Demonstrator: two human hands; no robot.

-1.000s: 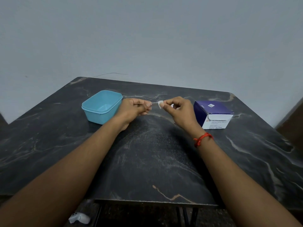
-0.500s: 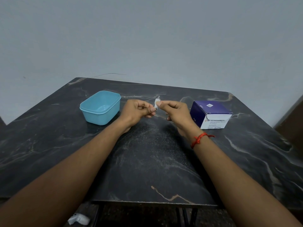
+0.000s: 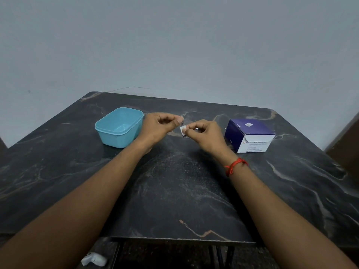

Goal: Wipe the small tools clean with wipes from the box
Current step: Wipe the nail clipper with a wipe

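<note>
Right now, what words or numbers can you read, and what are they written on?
"BD": on the white front of the purple box, at the start of the top line.
The rest of that line and the smaller lines under it: too blurred to read.
The white label on the box's top: too small to read.
The blue tub: no words on it.

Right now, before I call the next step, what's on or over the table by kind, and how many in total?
Tub: 1
Wipe box: 1
Wipe: 1, in right grip
Small tool: 1, in left grip
Total: 4
</note>
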